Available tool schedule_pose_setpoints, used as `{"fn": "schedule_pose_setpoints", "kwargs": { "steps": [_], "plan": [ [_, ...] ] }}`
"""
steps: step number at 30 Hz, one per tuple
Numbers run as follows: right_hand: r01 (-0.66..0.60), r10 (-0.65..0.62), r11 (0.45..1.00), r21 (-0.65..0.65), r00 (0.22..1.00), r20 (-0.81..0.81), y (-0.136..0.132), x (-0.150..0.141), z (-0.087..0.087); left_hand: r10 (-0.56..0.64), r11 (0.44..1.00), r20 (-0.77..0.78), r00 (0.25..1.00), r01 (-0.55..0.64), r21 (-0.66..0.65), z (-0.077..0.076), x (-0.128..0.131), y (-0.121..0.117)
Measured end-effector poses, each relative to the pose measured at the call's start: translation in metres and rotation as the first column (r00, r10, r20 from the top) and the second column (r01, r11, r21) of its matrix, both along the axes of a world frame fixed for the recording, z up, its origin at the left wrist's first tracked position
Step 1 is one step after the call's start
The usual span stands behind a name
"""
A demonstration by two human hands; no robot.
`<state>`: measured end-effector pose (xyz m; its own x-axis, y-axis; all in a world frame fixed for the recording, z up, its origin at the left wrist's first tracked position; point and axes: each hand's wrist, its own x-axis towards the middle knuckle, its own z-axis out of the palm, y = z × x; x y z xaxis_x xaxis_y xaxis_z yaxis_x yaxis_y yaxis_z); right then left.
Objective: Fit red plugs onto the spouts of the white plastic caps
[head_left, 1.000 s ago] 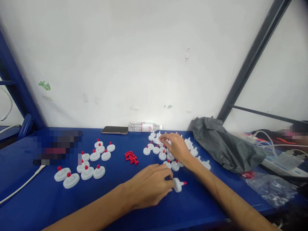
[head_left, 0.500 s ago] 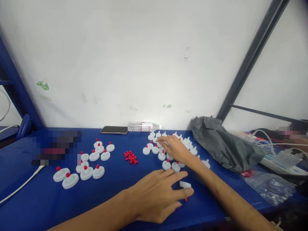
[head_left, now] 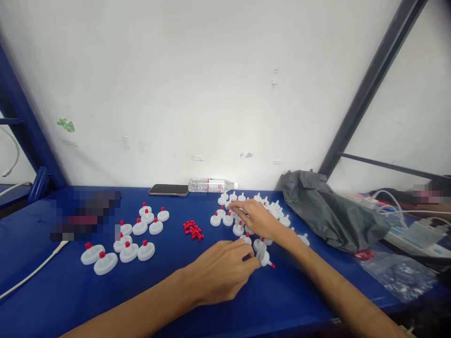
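Holding a small white cap [head_left: 263, 257] with a red tip, the left hand [head_left: 220, 272] sits low in the middle of the frame, its fingers pinched shut on the cap. That cap lies tipped on its side, with the red tip pointing to the lower right, just above the blue table [head_left: 70, 291]. Right behind it, the right hand [head_left: 259, 218] lies flat on a pile of caps [head_left: 243, 213] in the middle of the frame. Its fingers are spread a little and touch the pile, but I cannot tell if it holds one. Some caps in that pile have red tips and some, at the back, are plain white. A small heap of red tips [head_left: 192, 229] lies on the table just left of the pile. Farther left, well apart from the hands, more caps [head_left: 130, 234] with red tips stand in a loose group. At the back of the table, by the white wall, a phone [head_left: 168, 189] lies flat, and a water bottle [head_left: 211, 185] lies on its side next to it. A dark gray bag [head_left: 327, 211] sits crumpled at the right, and a clear bag [head_left: 398, 277] lies at the lower right. A white cord [head_left: 31, 274] runs along the lower left.
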<state>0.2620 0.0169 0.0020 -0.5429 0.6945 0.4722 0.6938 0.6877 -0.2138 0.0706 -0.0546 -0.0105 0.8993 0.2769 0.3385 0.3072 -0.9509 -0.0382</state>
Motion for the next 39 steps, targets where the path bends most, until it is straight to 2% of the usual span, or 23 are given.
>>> {"fn": "schedule_pose_setpoints", "kwargs": {
  "steps": [4,10,14,16,19,21,23,25,28,30,33,39],
  "plan": [
    [-0.019,0.019,1.000,-0.002,1.000,-0.001,0.001,-0.001,0.000,-0.011,1.000,0.073,0.997,0.010,0.017,-0.003,0.006,-0.006],
    [-0.026,0.026,1.000,-0.007,0.999,0.025,0.002,-0.001,-0.002,-0.051,0.999,0.071,0.996,0.050,0.019,-0.017,0.013,-0.005],
    [-0.018,0.017,1.000,0.014,0.998,0.057,0.001,0.001,0.002,-0.036,0.999,0.051,0.998,0.037,-0.024,-0.014,0.008,0.001],
    [0.038,-0.040,0.997,0.065,0.999,0.031,0.003,0.007,0.008,0.004,0.999,0.031,1.000,-0.003,-0.035,-0.010,0.005,0.003],
    [0.193,-0.182,0.973,0.128,0.979,-0.091,0.007,0.021,0.019,0.095,0.995,-0.002,0.995,-0.095,-0.040,-0.006,0.002,0.005],
    [0.302,-0.277,0.940,0.157,0.947,-0.160,0.010,0.032,0.026,0.155,0.986,-0.006,0.988,-0.155,-0.068,-0.005,-0.001,0.007],
    [0.399,-0.374,0.897,0.189,0.915,-0.152,0.012,0.042,0.030,0.192,0.975,-0.001,0.981,-0.191,-0.116,-0.004,-0.003,0.009],
    [0.487,-0.484,0.849,0.207,0.872,-0.066,0.014,0.050,0.033,0.220,0.965,0.011,0.976,-0.216,-0.148,-0.003,-0.005,0.012],
    [0.609,-0.631,0.774,0.171,0.764,0.132,0.018,0.059,0.032,0.286,0.950,0.056,0.957,-0.275,-0.149,-0.002,-0.008,0.017],
    [0.668,-0.679,0.733,0.131,0.702,0.217,0.021,0.065,0.029,0.333,0.936,0.082,0.939,-0.319,-0.153,-0.001,-0.010,0.020],
    [0.733,-0.724,0.676,0.079,0.639,0.260,0.025,0.078,0.024,0.375,0.918,0.075,0.924,-0.358,-0.171,-0.002,-0.013,0.027],
    [0.838,-0.783,0.545,-0.029,0.521,0.339,0.027,0.104,0.022,0.355,0.922,0.088,0.931,-0.333,-0.197,-0.008,-0.015,0.036]
  ]
}}
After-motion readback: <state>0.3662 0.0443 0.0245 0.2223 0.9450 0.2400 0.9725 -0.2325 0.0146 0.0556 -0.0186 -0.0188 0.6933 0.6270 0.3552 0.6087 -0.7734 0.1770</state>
